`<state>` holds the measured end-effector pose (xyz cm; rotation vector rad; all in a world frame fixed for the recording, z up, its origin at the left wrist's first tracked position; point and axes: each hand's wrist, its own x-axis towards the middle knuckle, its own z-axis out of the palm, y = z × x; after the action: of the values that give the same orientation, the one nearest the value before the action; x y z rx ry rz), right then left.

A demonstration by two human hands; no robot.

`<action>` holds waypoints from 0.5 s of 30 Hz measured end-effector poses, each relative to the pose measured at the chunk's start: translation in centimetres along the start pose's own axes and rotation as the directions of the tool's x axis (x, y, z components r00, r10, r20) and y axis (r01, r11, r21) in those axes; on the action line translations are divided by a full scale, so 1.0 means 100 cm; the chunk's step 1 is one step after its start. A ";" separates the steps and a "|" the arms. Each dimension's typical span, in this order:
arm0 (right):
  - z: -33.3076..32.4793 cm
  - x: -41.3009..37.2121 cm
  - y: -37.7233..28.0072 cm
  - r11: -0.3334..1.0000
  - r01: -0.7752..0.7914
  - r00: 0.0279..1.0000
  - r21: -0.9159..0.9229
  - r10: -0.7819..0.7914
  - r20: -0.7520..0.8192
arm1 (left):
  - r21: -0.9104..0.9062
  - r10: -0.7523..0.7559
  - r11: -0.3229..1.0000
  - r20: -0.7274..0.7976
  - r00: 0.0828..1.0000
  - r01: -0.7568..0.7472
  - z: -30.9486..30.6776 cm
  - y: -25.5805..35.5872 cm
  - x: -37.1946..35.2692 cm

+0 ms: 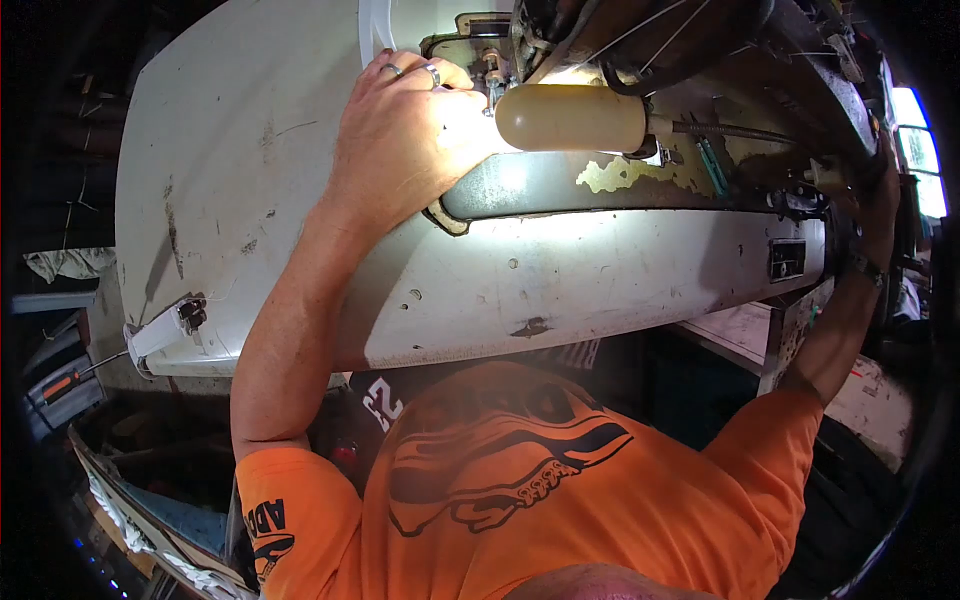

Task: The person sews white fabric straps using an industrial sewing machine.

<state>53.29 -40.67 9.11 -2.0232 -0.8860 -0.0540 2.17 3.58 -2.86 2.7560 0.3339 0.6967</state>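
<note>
My left hand [405,135], with rings on two fingers, reaches to the edge of an opening in a large scuffed white metal panel [240,180]. Its fingers are curled, with the tips close to a small metal linkage [490,68]; what they grip is hidden. Just right of the knuckles lies a cream, round-ended cylinder [570,118] with a thin flexible cable [735,130] running from its far end. Bright light falls on the hand and the panel's edge. My right hand [882,185] is at the far right in shadow, beside the panel's end, its fingers not distinguishable.
Dark metal parts and wires [690,40] crowd the top. Two thin green-handled tools [713,165] lie in the opening, by flaking paint. A white strip [376,30] rises behind my left hand. At left is an orange-handled screwdriver [62,385]; a wooden-edged bin [140,520] stands below.
</note>
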 end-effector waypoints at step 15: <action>0.100 -0.034 -0.061 0.850 0.014 0.890 0.527 0.229 -0.393 | -0.034 -0.043 0.998 0.100 0.994 0.047 -0.014 0.002 0.003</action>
<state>44.19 -33.02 6.36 -1.4578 -0.4231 -0.1859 1.76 3.74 -1.50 2.7277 0.3573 0.5472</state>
